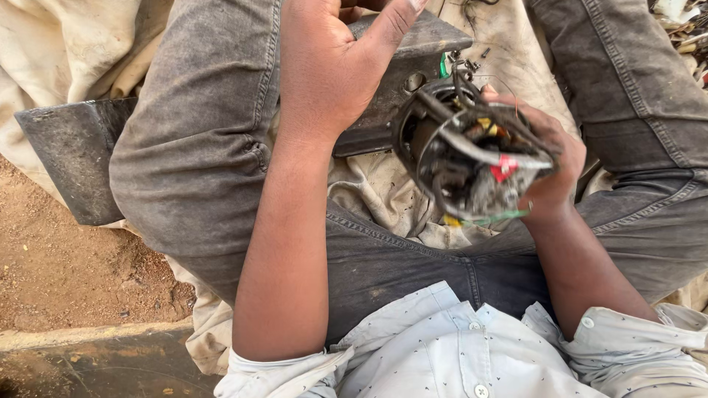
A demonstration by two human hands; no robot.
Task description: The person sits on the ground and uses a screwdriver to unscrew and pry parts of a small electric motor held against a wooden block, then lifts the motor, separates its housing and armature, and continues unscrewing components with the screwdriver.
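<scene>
Your right hand [549, 166] grasps a round, grimy dark-metal motor part tangled with grey, yellow, red and green wires [468, 158], fingers wrapped behind it and thumb at its top edge, holding it up over your lap. Just left of that part, your left hand [332, 63] is raised with nothing in it, fingers loosely curled, thumb stretched toward the part without touching it. Behind the part a long, flat, dark steel bar [77, 151] runs under your left knee, lying on crumpled cream cloth [383, 195]. Far left of the part, reddish-brown dirt [66, 258] shows.
</scene>
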